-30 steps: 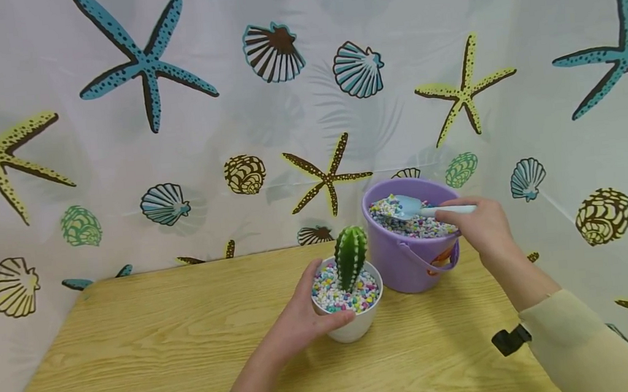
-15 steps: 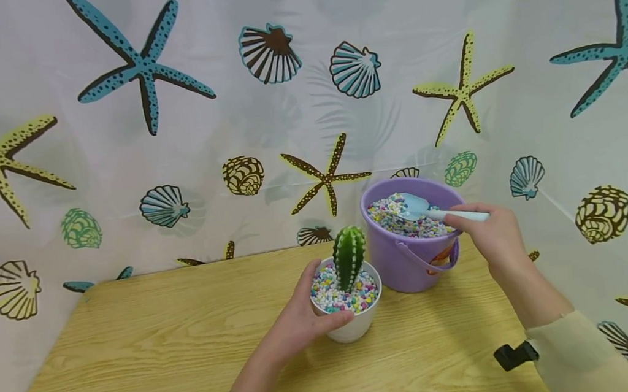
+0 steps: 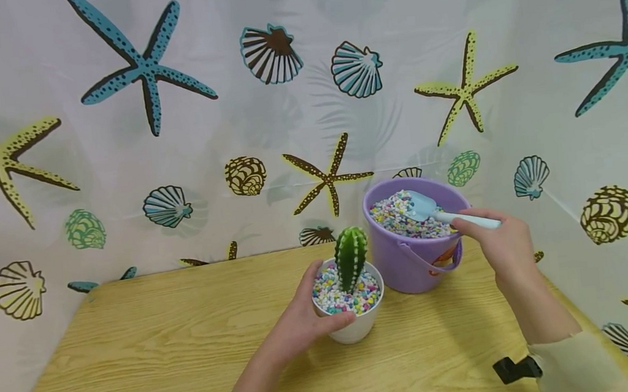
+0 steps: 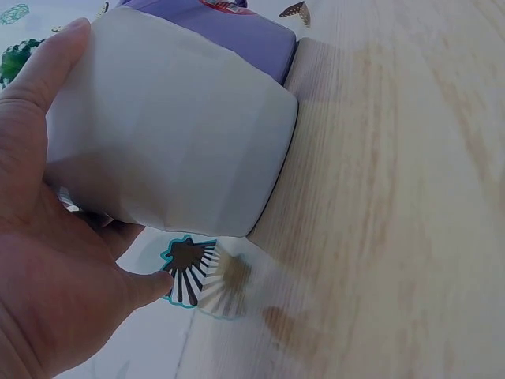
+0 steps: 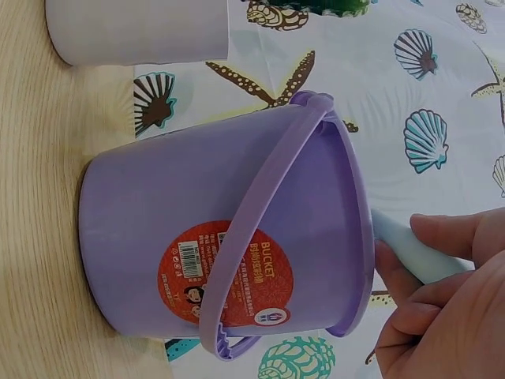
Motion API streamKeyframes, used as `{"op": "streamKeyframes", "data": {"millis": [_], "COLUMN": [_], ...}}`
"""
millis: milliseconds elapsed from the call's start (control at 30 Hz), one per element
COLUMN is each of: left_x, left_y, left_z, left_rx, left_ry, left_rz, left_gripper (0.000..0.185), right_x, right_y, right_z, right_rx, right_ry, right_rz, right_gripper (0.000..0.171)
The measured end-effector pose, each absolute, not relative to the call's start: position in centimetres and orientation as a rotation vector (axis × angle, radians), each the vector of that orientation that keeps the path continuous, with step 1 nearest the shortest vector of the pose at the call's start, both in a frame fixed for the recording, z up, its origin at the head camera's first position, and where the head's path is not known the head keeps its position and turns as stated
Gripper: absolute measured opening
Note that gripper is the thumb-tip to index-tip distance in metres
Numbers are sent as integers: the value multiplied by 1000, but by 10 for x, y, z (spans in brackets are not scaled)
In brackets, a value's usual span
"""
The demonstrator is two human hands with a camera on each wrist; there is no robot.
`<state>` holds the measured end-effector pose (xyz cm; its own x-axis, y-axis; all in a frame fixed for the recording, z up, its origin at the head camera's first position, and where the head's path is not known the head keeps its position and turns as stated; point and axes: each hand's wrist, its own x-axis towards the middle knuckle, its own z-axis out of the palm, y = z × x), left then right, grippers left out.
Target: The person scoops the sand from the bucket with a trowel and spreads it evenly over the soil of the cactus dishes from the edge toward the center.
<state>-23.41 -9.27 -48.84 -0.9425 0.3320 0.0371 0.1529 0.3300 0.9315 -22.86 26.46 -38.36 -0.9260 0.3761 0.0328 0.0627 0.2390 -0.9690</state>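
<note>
A white pot (image 3: 356,329) stands on the wooden table (image 3: 154,350), filled with coloured pebbles (image 3: 333,296) around a green cactus (image 3: 350,258). My left hand (image 3: 300,321) grips the pot's near left side; the left wrist view shows my thumb and fingers (image 4: 55,237) round the pot (image 4: 173,134). Just behind it to the right is a purple bucket (image 3: 416,262) of the same pebbles (image 3: 398,214). My right hand (image 3: 503,244) holds the handle of a light blue scoop (image 3: 424,207), whose blade rests in the bucket's pebbles. The right wrist view shows the bucket (image 5: 229,253) and scoop handle (image 5: 410,253).
A curtain with starfish and shells (image 3: 284,100) hangs close behind the table and along its right side. The table's left half is bare wood. The bucket's handle (image 3: 435,260) hangs down its front.
My right hand has drawn back to the right, and the scoop's blade slid right across the bucket's pebbles. The left hand and the pot stayed put.
</note>
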Motion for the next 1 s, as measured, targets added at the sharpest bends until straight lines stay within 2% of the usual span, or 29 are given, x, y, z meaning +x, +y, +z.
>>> {"op": "streamKeyframes", "data": {"millis": [1000], "left_x": [-232], "left_y": [-88], "left_z": [-487], "left_rx": [412], "left_ry": [2472], "left_rz": [1675], "left_gripper": [125], "right_x": [-214], "right_y": [268], "right_z": [-385], "right_rx": [-411], "right_ry": [-2249], "right_rz": [1753], "right_gripper": [50]}}
